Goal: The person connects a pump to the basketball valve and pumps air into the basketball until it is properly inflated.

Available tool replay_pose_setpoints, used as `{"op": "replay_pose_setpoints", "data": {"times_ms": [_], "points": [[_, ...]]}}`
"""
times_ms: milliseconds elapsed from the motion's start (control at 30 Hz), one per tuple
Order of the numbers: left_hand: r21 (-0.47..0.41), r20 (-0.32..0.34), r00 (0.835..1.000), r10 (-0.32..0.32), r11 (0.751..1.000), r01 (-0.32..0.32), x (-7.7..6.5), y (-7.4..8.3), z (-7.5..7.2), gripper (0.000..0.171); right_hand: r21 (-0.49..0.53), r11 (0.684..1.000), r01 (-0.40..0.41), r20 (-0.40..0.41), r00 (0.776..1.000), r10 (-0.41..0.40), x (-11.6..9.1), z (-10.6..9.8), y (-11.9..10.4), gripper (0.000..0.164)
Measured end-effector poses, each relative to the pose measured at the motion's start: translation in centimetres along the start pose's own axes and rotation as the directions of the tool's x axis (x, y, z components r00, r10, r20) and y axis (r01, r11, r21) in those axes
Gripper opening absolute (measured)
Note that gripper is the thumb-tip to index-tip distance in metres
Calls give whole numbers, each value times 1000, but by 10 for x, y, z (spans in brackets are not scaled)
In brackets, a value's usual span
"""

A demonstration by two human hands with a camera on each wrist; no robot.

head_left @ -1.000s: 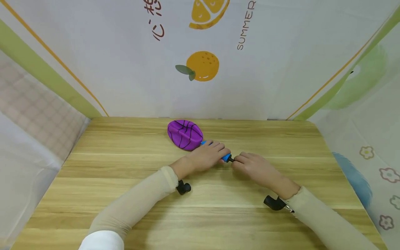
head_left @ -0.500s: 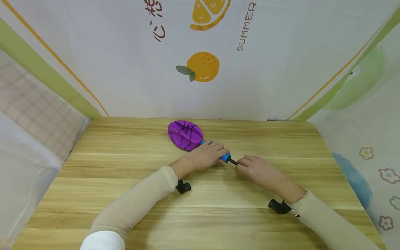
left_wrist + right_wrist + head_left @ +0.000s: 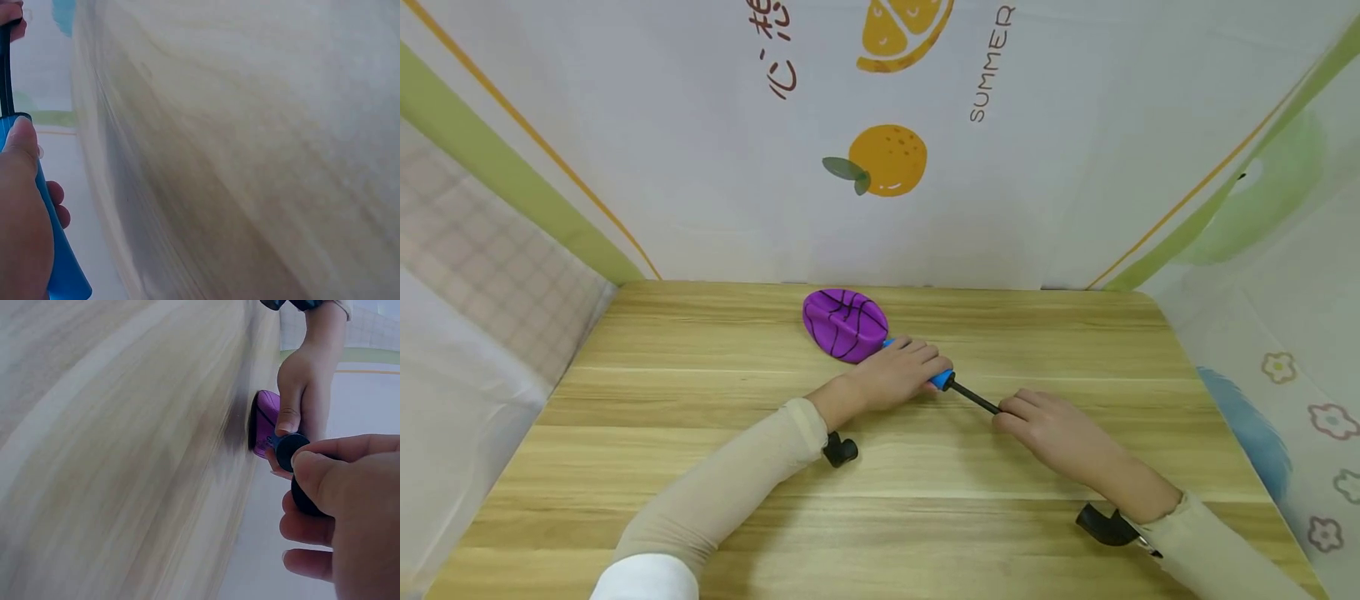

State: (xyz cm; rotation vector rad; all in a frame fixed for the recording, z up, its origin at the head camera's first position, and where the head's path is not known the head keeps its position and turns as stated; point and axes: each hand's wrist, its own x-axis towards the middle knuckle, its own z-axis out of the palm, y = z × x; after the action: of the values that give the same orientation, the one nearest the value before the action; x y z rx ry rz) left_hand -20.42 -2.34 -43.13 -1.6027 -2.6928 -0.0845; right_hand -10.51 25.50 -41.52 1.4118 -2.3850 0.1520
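Observation:
A deflated purple ball (image 3: 844,323) with black lines lies dented near the back of the table. My left hand (image 3: 895,375) grips the blue barrel of a hand pump (image 3: 942,380), whose far end meets the ball's edge. In the left wrist view, the thumb lies along the blue barrel (image 3: 65,272) and fingertips show on its other side. A long stretch of black rod (image 3: 976,398) sticks out of the barrel toward my right hand (image 3: 1052,429). That hand pinches the black handle (image 3: 305,499) at the rod's end, seen in the right wrist view.
The wooden table (image 3: 880,533) spreads beneath both arms. A white cloth (image 3: 737,208) with printed fruit hangs along the table's back edge, and more printed cloth stands at both sides. Black wrist mounts (image 3: 1105,525) sit under the forearms.
My right hand has moved right and toward me, drawing much more of the black rod out of the barrel. The left hand and the ball have stayed nearly still.

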Motion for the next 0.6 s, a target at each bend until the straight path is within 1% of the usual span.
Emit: {"op": "replay_pose_setpoints", "data": {"times_ms": [233, 267, 300, 333, 367, 400, 467, 500, 533, 600], "points": [[-4, 4, 1000, -5, 1000, 5, 0, -1, 1, 39, -12, 1000, -17, 10, 1000, 17, -11, -9, -5, 34], [-2, 5, 1000, -6, 1000, 6, 0, -1, 1, 39, -12, 1000, -15, 9, 1000, 16, -12, -10, -6, 31], [3, 4, 1000, -7, 1000, 7, 0, -1, 1, 39, -10, 1000, -14, 6, 1000, 14, -14, -11, -6, 25], [6, 5, 1000, -9, 1000, 8, 1, -1, 1, 39, -6, 1000, -11, 0, 1000, 11, -15, -12, -6, 14], [7, 6, 1000, -8, 1000, 8, 1, -1, 1, 39, -2, 1000, -8, -7, 1000, 8, -16, -12, -6, 8], [8, 6, 1000, -7, 1000, 7, 1, -1, 1, 39, 3, 1000, -5, -15, 1000, 5, -16, -13, -7, 18], [2, 6, 1000, -7, 1000, 7, 1, -1, 1, 39, 10, 1000, -2, -30, 1000, 2, -17, -13, -7, 43], [-1, 7, 1000, -8, 1000, 8, 1, 0, 1, 39, 9, 1000, -1, -37, 999, 1, -18, -13, -7, 54], [-8, 9, 1000, -8, 1000, 8, 1, 0, 1, 39, 9, 1000, -1, -43, 999, 1, -18, -13, -7, 59], [-15, 11, 1000, -12, 1000, 12, 2, 0, 1, 39, 3, 1000, -1, -47, 999, 1, -18, -13, -6, 58]]}}
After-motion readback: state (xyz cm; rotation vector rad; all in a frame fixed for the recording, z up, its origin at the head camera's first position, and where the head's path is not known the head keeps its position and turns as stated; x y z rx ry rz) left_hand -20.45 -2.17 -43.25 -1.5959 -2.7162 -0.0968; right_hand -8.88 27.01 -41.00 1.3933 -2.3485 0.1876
